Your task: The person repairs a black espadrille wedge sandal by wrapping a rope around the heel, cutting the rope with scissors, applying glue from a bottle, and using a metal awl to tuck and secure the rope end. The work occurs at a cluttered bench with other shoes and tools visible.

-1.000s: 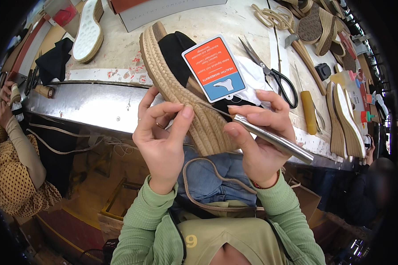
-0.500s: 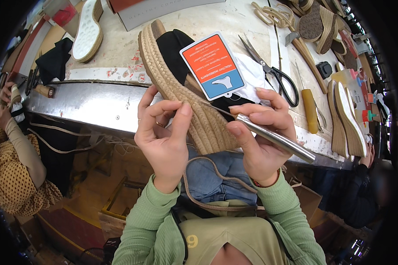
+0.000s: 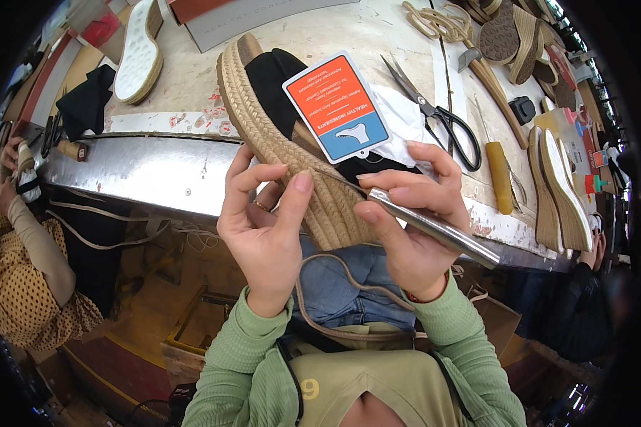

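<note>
A wedge sandal (image 3: 263,135) with a braided rope sole and black straps lies tilted across the table's front edge, its thick heel toward me. My left hand (image 3: 263,235) is at the sole's near side, fingers curled against it, thumb and forefinger slightly apart on the braid. Between the fingers of my right hand (image 3: 424,260) is an awl (image 3: 438,229) with a smooth metal handle. Its thin shaft reaches left along the braid's upper edge; the very tip is hard to make out. An orange and blue card tag (image 3: 338,107) rests over the straps, with white paper (image 3: 399,117) behind it.
Black-handled scissors (image 3: 449,128) lie right of the sandal, near a hammer (image 3: 495,82) and a yellow-handled tool (image 3: 501,178). White-lined wedge soles (image 3: 559,188) stand at the right. Another sole (image 3: 137,53) and black cloth (image 3: 85,103) are at the left. Co-workers' hands show at both sides.
My left thumb and forefinger have parted slightly from their pinch. The awl and right hand have shifted a little left and down; the sandal and tag have moved slightly left.
</note>
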Tool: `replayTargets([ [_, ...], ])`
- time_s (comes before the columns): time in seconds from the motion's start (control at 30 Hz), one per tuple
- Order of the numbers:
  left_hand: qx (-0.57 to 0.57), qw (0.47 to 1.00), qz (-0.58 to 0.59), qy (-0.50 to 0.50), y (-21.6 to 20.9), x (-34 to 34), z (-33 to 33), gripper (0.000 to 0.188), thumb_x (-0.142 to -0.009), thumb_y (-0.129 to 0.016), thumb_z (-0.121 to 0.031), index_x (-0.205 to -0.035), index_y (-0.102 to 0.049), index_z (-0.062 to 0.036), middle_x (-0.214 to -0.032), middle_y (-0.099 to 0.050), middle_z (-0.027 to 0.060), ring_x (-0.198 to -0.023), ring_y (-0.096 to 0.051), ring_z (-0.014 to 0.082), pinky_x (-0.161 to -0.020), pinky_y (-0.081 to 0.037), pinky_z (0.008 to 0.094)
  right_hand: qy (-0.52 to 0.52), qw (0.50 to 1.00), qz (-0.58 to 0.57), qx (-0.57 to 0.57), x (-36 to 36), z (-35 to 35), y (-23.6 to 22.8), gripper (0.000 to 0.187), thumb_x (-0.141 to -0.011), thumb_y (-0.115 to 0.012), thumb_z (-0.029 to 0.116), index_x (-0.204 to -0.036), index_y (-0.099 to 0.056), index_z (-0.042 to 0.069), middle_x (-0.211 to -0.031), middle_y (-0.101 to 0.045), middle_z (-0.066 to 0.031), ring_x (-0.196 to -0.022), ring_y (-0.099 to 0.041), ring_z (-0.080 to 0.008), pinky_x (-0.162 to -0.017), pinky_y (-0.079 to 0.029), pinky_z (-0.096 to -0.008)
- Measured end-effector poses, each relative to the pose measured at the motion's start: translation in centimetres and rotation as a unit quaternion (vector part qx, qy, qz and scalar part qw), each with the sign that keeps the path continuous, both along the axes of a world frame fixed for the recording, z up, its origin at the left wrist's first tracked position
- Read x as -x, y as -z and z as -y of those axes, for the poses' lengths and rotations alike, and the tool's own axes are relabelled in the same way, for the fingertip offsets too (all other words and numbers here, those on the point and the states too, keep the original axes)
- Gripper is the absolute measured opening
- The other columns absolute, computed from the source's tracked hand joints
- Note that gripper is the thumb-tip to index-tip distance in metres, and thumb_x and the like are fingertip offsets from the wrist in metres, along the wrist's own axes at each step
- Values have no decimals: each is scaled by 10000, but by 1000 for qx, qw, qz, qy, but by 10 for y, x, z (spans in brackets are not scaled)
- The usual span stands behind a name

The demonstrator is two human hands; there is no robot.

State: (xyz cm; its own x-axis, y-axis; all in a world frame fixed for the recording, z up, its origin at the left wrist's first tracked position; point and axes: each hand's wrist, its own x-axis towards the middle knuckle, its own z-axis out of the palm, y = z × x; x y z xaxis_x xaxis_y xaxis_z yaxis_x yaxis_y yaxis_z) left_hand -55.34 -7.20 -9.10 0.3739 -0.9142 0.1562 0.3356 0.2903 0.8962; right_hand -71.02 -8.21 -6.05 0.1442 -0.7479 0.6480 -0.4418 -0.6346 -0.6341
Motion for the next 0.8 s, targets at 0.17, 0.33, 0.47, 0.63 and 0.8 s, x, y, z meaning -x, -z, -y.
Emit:
replayTargets([
  [0.17,8,1000,1,-4,2,0,0,219,-846,-687,81,-1032,-592,15,-1353,-460,174,-1099,-595,202,-885,-549,292,-7,1000,-1,-10,0,-1,-1,323,-741,-848,116,-941,-596,93,-911,-752,-53,-1194,-492,-265,-1014,-346,-381],
  [0.33,0,999,35,-15,4,0,1,214,-846,-690,71,-1029,-594,18,-1373,-446,181,-1081,-599,192,-865,-552,271,-11,1000,-7,-12,0,0,-2,326,-731,-853,110,-926,-593,99,-923,-750,-48,-1176,-509,-271,-1004,-350,-387],
  [0.47,12,999,41,-29,5,3,2,212,-852,-679,64,-1031,-577,11,-1391,-434,185,-1066,-598,180,-838,-552,250,-6,1000,-5,-22,-1,-2,-3,327,-721,-858,103,-914,-595,109,-919,-749,-43,-1159,-526,-274,-1006,-342,-386],
  [0.63,16,999,32,-29,6,7,2,217,-864,-667,52,-1042,-557,-4,-1394,-430,181,-1060,-591,170,-820,-548,241,-16,1000,-10,-7,1,-1,0,351,-730,-855,99,-943,-577,116,-924,-750,-52,-1171,-524,-270,-1020,-324,-390],
  [0.8,10,999,36,-13,5,2,1,203,-868,-674,44,-1033,-565,-4,-1386,-437,178,-1068,-584,169,-822,-547,240,-34,999,29,7,4,1,4,379,-752,-845,105,-986,-547,117,-933,-750,-63,-1184,-519,-265,-1028,-318,-391],
])
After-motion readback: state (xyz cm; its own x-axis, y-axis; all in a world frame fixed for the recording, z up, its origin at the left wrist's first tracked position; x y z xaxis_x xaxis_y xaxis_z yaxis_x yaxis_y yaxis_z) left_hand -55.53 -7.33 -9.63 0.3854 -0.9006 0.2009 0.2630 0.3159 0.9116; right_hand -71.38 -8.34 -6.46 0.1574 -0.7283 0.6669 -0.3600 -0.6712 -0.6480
